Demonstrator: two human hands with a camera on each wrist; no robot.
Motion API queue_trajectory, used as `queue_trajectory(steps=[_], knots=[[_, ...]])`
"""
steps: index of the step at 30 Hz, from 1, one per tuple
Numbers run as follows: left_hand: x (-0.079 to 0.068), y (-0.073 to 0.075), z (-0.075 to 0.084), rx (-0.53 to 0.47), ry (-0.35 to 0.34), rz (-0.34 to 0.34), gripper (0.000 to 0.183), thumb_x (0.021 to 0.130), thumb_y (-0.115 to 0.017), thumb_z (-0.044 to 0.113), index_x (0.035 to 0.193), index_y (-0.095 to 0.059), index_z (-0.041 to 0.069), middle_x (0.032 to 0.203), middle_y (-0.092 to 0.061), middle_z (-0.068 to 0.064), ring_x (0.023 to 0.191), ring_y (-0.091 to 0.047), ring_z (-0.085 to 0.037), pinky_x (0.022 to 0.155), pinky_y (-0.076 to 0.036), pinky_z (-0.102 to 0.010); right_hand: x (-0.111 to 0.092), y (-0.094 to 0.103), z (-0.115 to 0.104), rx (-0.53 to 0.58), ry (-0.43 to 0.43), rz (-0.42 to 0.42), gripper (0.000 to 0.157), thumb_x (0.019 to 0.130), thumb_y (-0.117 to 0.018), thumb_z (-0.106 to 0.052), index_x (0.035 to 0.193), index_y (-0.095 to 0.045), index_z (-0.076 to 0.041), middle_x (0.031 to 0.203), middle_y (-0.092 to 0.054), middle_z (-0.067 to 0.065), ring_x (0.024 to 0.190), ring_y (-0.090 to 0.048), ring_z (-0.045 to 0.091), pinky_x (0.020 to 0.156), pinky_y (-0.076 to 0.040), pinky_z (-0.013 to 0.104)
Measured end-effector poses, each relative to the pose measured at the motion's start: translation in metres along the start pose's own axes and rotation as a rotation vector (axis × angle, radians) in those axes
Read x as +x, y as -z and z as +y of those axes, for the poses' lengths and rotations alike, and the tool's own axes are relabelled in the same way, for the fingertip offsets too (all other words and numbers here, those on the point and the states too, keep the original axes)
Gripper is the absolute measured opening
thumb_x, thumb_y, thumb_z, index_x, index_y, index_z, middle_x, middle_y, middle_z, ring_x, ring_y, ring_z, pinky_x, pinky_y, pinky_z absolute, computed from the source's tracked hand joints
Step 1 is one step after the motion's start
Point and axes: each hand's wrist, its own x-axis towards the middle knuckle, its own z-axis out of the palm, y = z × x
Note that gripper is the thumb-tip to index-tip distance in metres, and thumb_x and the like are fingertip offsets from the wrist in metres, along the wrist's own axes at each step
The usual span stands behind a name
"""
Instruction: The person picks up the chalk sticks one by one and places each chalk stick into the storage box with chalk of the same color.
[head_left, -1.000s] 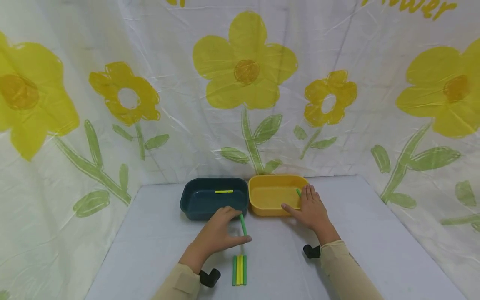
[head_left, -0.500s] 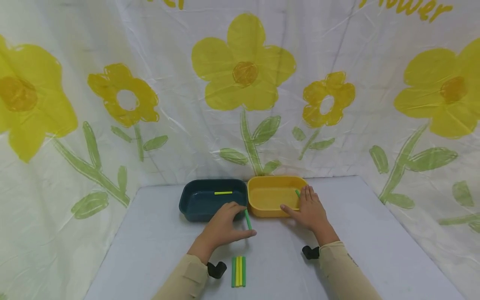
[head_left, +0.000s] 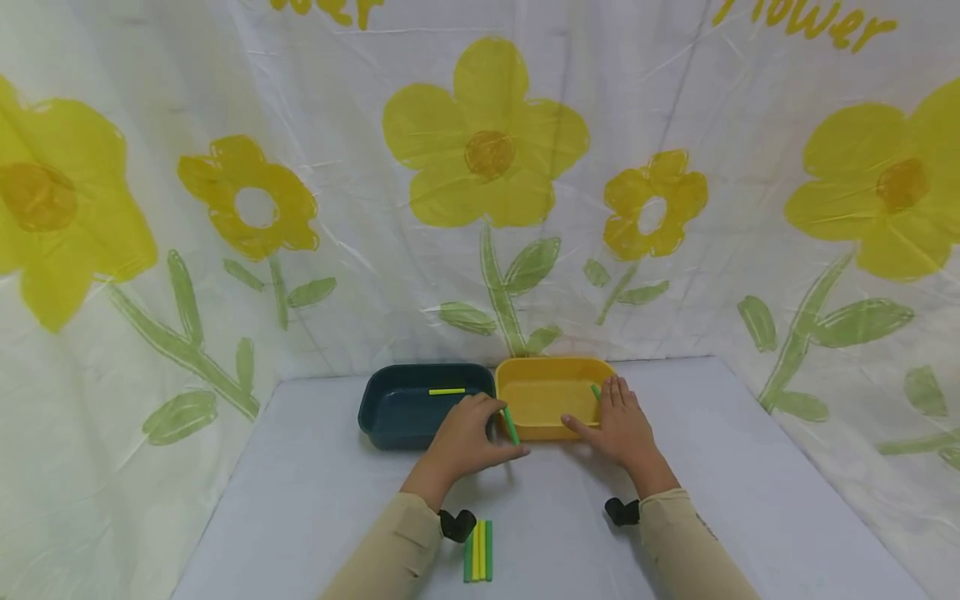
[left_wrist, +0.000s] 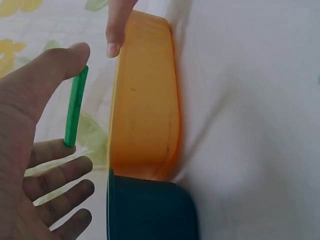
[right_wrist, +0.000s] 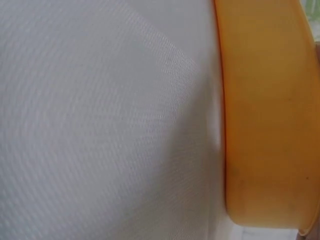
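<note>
My left hand pinches a short green stick lengthwise, with the thumb at one end and the index finger at the other. In the left wrist view this stick is faceted, and the other fingers spread away from it. The stick is near the front left corner of a yellow plastic bin. At that bin's right end rests my right hand, its fingers extended on the right side and its thumb at the front rim. Another green stick shows inside the yellow bin, partly hidden by the right hand.
A dark teal bin stands against the yellow one on the left, with a yellow stick inside. Several green and yellow sticks lie side by side on the white table near my left sleeve. A flower-printed curtain hangs behind.
My left hand has moved forward and to the right with the green stick, from in front of the teal bin to the yellow bin's front left corner. The right hand stays in place.
</note>
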Motion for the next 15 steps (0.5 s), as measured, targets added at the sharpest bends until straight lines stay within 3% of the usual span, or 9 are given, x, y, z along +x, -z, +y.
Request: queue_trajectory(steps=[15], knots=[[0.028, -0.002, 0.003, 0.035, 0.007, 0.01, 0.08, 0.074, -0.073, 0.066, 0.131, -0.062, 0.011, 0.103, -0.064, -0.005, 0.089, -0.051, -0.017, 0.079, -0.049, -0.034, 0.002, -0.002, 0.002, 0.01, 0.002, -0.003, 0.127, 0.08, -0.032, -0.089, 0.152, -0.004, 0.011, 0.161, 0.0, 0.029, 0.152, 0.001, 0.042, 0.123, -0.005, 0.055]])
